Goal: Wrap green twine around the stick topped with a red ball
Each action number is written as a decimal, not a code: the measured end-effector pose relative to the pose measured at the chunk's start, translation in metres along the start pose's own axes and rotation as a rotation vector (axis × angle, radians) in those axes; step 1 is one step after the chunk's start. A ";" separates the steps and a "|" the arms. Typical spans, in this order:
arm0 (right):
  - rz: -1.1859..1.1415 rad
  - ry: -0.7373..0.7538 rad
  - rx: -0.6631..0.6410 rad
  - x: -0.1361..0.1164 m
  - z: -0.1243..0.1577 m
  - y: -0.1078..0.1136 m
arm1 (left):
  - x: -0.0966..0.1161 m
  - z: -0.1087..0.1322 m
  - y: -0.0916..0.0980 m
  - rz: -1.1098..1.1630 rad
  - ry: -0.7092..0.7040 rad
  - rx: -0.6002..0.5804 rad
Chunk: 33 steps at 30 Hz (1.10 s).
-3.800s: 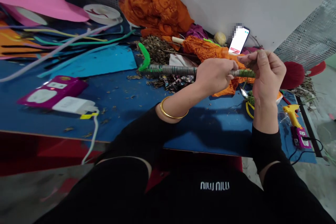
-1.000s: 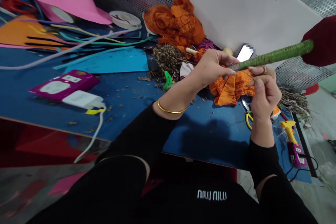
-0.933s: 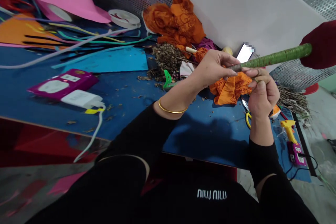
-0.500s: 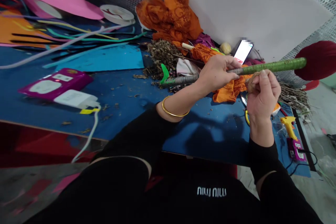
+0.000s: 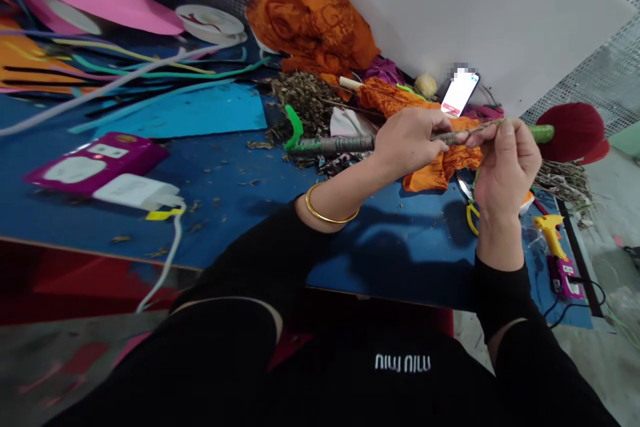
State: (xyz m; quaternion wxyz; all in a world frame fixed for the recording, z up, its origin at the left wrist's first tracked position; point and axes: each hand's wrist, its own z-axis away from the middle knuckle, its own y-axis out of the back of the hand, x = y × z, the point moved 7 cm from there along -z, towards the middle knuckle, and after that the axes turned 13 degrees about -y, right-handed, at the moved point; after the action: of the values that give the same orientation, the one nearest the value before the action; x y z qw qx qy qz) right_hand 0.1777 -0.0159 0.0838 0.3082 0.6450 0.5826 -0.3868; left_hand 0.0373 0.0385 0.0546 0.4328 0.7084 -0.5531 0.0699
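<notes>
I hold a long wrapped stem (image 5: 345, 144) level above the blue table (image 5: 230, 187). Its left part is grey with a bright green curled tip, its right part is green and ends at a dark red ball (image 5: 570, 130). My left hand (image 5: 407, 140) is wrapped round the stem's middle. My right hand (image 5: 505, 160) is closed on the stem just to the right, thumb and fingers pinching it. A gold bangle sits on my left wrist.
Orange fabric (image 5: 313, 20) and dried twigs (image 5: 300, 93) lie behind the hands. A lit phone (image 5: 459, 92) leans on a white board. A purple power strip (image 5: 95, 163) with a white charger is at left. Yellow scissors (image 5: 470, 207) and a yellow glue gun (image 5: 550, 230) lie at right.
The stem, raised and tilted up to the right a second ago, has come down to level. My right hand has moved from under it to pinch it.
</notes>
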 end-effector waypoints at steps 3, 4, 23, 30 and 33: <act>-0.010 0.015 -0.014 0.002 -0.004 0.003 | 0.005 0.002 -0.003 -0.106 -0.006 -0.043; -0.013 0.014 -0.012 0.004 -0.005 0.004 | 0.006 0.002 -0.004 -0.138 -0.009 -0.056; 0.250 -0.173 0.066 0.043 -0.032 0.029 | 0.031 0.009 -0.027 -0.532 -0.204 -0.272; 0.272 -0.179 0.043 0.048 -0.034 0.031 | 0.036 0.012 -0.032 -0.512 -0.346 -0.234; 0.283 -0.171 0.040 0.050 -0.035 0.032 | 0.035 0.013 -0.034 -0.466 -0.393 -0.224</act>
State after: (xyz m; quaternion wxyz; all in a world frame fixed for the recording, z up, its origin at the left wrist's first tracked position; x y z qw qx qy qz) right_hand 0.2149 0.0353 0.0572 0.3952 0.6914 0.4498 -0.4043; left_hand 0.0748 0.0045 0.0489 0.3973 0.7640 -0.4531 -0.2305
